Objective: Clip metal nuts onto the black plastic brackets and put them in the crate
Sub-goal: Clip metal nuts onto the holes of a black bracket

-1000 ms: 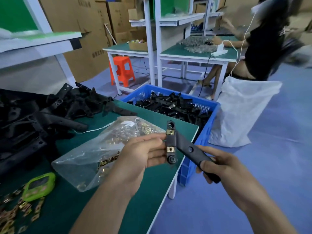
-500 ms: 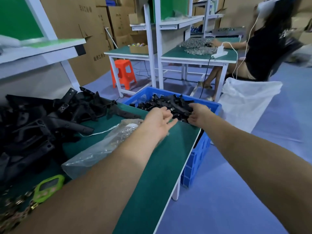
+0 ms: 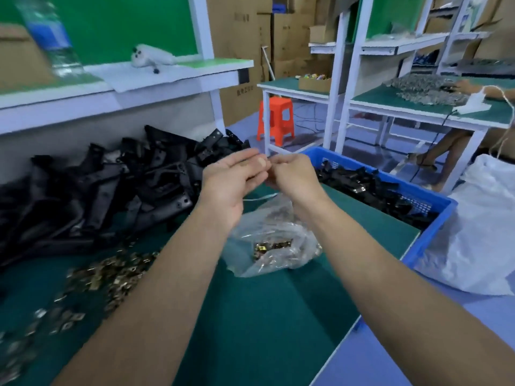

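Hands meet above table (image 3: 250, 316). Left hand (image 3: 234, 178): fingers loosely straight, palm toward camera. Right hand (image 3: 292, 174): fingers curled, tips against left's; can't tell if pinching anything. Bag (image 3: 295, 246) at 6 o'clock below hands, nuts (image 3: 267, 246) inside. Crate (image 3: 434, 232) at 3 o'clock, holding brackets (image 3: 370, 188). Bracket pile (image 3: 111, 185) at 9, loose nuts (image 3: 111, 274) at 8. Sack (image 3: 479, 240) right of crate.
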`<state>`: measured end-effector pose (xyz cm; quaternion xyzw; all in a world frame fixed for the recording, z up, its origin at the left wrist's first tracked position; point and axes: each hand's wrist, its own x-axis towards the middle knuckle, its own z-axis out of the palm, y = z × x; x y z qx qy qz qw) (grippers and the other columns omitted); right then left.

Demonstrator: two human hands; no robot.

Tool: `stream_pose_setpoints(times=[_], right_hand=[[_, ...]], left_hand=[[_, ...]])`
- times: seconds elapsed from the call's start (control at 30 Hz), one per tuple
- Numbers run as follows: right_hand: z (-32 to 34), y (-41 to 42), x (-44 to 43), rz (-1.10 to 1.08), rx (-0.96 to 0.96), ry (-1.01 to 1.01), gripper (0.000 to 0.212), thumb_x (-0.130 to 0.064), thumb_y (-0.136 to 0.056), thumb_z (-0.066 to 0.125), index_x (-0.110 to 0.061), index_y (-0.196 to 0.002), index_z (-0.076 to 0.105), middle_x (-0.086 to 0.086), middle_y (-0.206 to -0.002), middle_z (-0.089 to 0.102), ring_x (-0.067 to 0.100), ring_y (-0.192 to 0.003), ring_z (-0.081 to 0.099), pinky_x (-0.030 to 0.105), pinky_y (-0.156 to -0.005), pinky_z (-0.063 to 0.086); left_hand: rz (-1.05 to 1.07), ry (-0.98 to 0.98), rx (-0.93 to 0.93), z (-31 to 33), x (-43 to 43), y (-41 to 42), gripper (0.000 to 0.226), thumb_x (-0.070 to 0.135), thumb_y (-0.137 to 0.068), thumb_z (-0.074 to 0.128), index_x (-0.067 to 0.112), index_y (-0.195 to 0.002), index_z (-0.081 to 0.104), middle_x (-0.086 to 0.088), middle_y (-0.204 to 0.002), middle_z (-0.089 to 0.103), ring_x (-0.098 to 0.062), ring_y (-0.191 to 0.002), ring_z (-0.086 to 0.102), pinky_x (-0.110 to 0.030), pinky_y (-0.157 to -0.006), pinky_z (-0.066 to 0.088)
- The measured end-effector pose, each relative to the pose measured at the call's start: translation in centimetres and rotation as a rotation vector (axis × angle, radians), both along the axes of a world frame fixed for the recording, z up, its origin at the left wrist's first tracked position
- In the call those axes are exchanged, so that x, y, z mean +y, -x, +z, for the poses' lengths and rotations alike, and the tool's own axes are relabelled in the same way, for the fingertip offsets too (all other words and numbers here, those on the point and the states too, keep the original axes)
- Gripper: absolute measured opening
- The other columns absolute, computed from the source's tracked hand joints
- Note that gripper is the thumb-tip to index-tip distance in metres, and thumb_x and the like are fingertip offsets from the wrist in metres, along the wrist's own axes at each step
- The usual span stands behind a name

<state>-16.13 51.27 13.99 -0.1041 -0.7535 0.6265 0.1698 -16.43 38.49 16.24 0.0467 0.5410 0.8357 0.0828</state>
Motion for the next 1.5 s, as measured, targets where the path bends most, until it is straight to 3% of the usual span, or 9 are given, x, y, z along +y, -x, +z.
stream_pose_setpoints(times=[0.13, 0.3, 0.5, 0.7, 0.8, 0.93, 1.07, 1.23, 1.5], right_hand=[[0.6, 2.0, -8.5, 0.328, -0.069, -0.187, 0.032, -0.005, -0.079, 0.055, -0.024, -0.073, 0.080, -0.003, -0.076, 0.077, 0.017, -0.082, 0.073, 0.037, -0.082, 0.059], [-0.1, 5.3, -17.7, 0.543, -0.215, -0.498, 0.022, -0.012, -0.084, 0.067, -0.022, -0.101, 0.078, -0.010, -0.102, 0.074, 0.017, -0.101, 0.064, 0.027, -0.077, 0.051], [-3.0, 9.4, -23.4, 0.426, -0.505, -1.027, 0.083, -0.040, -0.094, 0.064, -0.020, -0.159, 0.017, 0.011, -0.166, 0.013, 0.039, -0.141, 0.037, 0.046, -0.106, 0.045], [-6.5, 8.6, -26.3, 0.365, -0.300, -1.412, 0.046, -0.019, -0.092, 0.063, -0.023, -0.137, 0.055, 0.010, -0.150, 0.030, 0.036, -0.135, 0.035, 0.047, -0.107, 0.036], [-6.4, 7.0, -27.8, 0.362, -0.056, -1.355, 0.031, -0.018, -0.093, 0.061, -0.027, -0.123, 0.064, 0.007, -0.135, 0.057, 0.031, -0.128, 0.048, 0.043, -0.104, 0.040], [-5.9, 3.9, -29.9, 0.305, 0.134, -0.991, 0.007, -0.027, -0.100, 0.052, -0.032, -0.096, 0.055, 0.001, -0.082, 0.067, 0.035, -0.079, 0.063, 0.039, -0.062, 0.044], [-8.0, 0.1, -30.8, 0.392, 0.093, -0.630, 0.018, -0.020, -0.096, 0.058, -0.036, -0.103, 0.062, -0.009, -0.083, 0.069, 0.020, -0.071, 0.062, 0.035, -0.059, 0.046], [-11.1, -1.9, -30.5, 0.454, 0.103, -0.580, 0.023, -0.016, -0.082, 0.074, -0.033, -0.096, 0.068, -0.017, -0.082, 0.063, 0.011, -0.078, 0.061, 0.034, -0.066, 0.054], [-11.9, -1.4, -29.4, 0.428, 0.197, -0.682, 0.031, 0.001, -0.069, 0.076, -0.028, -0.073, 0.067, -0.016, -0.068, 0.051, -0.004, -0.091, 0.041, 0.007, -0.077, 0.029]], left_hand=[[0.385, 0.048, 0.030, -0.3, -9.9, -0.1, 0.013, 0.016, -0.091, 0.075, 0.014, -0.079, 0.071, 0.003, -0.052, 0.062, -0.006, -0.037, 0.047, -0.017, -0.037, 0.036], [0.776, 0.140, -0.144, -2.0, -20.7, -2.7, 0.023, 0.031, -0.091, 0.070, 0.021, -0.071, 0.077, 0.003, -0.045, 0.053, -0.009, -0.036, 0.042, -0.028, -0.050, 0.037], [1.137, 0.268, -0.043, -5.9, -33.5, -7.4, 0.032, 0.029, -0.089, 0.068, 0.023, -0.058, 0.071, 0.002, -0.051, 0.061, -0.012, -0.051, 0.054, -0.031, -0.060, 0.046], [1.421, 0.602, -0.200, -6.9, -42.2, -11.1, 0.023, 0.047, -0.078, 0.060, 0.047, -0.057, 0.068, 0.016, -0.052, 0.065, -0.004, -0.052, 0.059, -0.028, -0.057, 0.045], [1.245, 0.922, -0.190, -7.8, -42.2, -10.9, 0.021, 0.044, -0.084, 0.058, 0.044, -0.067, 0.069, 0.022, -0.056, 0.064, -0.007, -0.059, 0.062, -0.030, -0.062, 0.050], [0.819, 1.219, -0.100, -11.2, -38.4, -10.0, 0.030, 0.028, -0.090, 0.067, 0.036, -0.119, 0.071, 0.023, -0.093, 0.072, 0.016, -0.067, 0.060, -0.002, -0.058, 0.038], [0.663, 1.297, -0.044, -15.0, -35.1, -9.1, 0.051, 0.022, -0.091, 0.066, 0.025, -0.142, 0.059, -0.003, -0.130, 0.065, -0.019, -0.124, 0.056, -0.027, -0.102, 0.043], [0.532, 1.471, 0.170, -16.2, -34.4, -8.1, 0.034, 0.028, -0.093, 0.071, 0.031, -0.127, 0.071, 0.009, -0.131, 0.068, -0.018, -0.134, 0.049, -0.039, -0.110, 0.041], [0.705, 1.518, 0.330, -16.0, -33.7, -8.0, 0.030, -0.001, -0.062, 0.089, 0.025, -0.068, 0.075, 0.008, -0.067, 0.068, -0.016, -0.067, 0.060, -0.026, -0.069, 0.041]])
